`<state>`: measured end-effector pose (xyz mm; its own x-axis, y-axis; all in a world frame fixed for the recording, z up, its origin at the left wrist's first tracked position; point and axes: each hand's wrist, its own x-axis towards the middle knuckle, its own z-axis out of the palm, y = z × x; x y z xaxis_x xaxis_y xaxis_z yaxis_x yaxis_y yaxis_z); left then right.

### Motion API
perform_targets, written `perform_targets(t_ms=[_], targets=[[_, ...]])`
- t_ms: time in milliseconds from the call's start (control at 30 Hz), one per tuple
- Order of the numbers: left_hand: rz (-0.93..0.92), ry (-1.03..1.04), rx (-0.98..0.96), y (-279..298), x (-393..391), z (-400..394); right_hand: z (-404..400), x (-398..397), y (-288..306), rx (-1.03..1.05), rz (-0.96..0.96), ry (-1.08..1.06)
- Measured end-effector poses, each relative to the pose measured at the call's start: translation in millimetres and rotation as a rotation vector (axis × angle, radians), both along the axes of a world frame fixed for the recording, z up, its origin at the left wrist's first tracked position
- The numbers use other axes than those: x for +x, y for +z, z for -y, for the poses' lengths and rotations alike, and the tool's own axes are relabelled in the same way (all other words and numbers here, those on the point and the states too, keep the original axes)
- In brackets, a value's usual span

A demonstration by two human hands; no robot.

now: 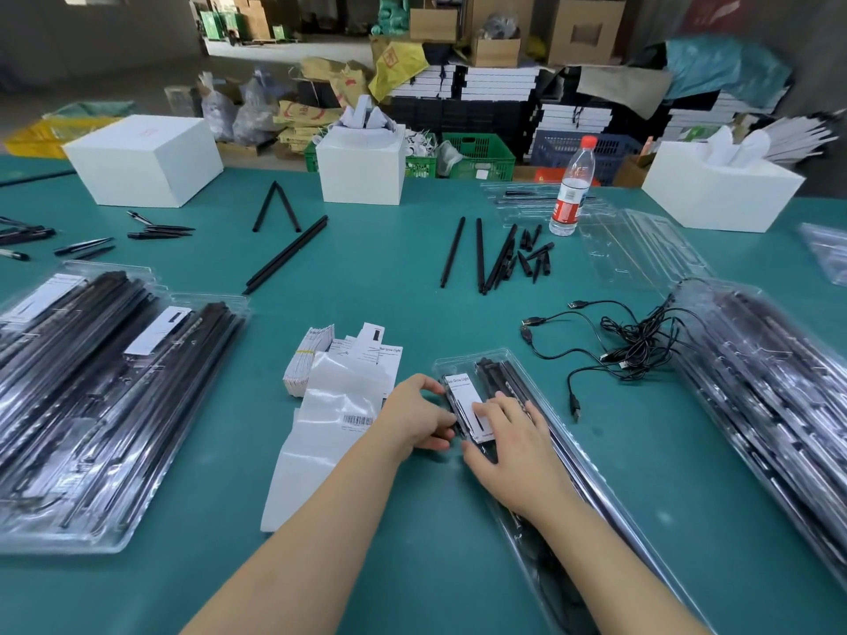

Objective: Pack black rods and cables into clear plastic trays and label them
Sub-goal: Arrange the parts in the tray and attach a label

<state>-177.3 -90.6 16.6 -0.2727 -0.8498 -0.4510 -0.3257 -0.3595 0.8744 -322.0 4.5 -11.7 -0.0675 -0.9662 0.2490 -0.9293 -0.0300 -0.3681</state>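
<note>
both my hands sit on the clear tray [527,373] of black rods near the table's [412,286] front edge: left hand [415,417] curls round its left rim, right hand [506,446] presses flat, fingers together, on the white label [467,396]. loose cables [628,341] lie just right.

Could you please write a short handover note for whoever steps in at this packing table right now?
Left hand: fingers curled on the left edge of the clear tray in front of you, steadying it.
Right hand: fingers flat, pressing the white label card in that tray.
The tray already holds black rods.
Done: packed trays stacked at the left and right.
Left: finish this tray. Loose rods and USB cables lie beyond it, empty trays near the water bottle, spare cards and the barcode sticker strip beside your left hand.
</note>
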Motion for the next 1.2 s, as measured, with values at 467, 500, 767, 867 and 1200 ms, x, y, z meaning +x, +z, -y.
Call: perform_targets(t_ms=[467, 500, 767, 867, 1200], targets=[[0.094, -0.054, 0.082, 8.7, -4.8, 8.8, -1.7, -1.2, 2.0, 0.020, 0.026, 0.002], [0.107, -0.074, 0.076, 9.4, -4.6, 8.9, -1.5, -0.9, 2.0, 0.022, 0.023, -0.003], [0.296, -0.059, -0.100, 20.8, -8.6, 22.7, -1.6, -1.4, 1.3, 0.045, -0.006, -0.009], [0.177, 0.078, -0.125, 14.6, -14.3, 26.7, -2.2, -0.6, 2.3, 0.056, -0.038, -0.012], [-0.056, 0.331, -0.218, -19.4, -25.2, 16.7, -1.0, 0.5, 4.2, 0.092, -0.063, 0.002]])
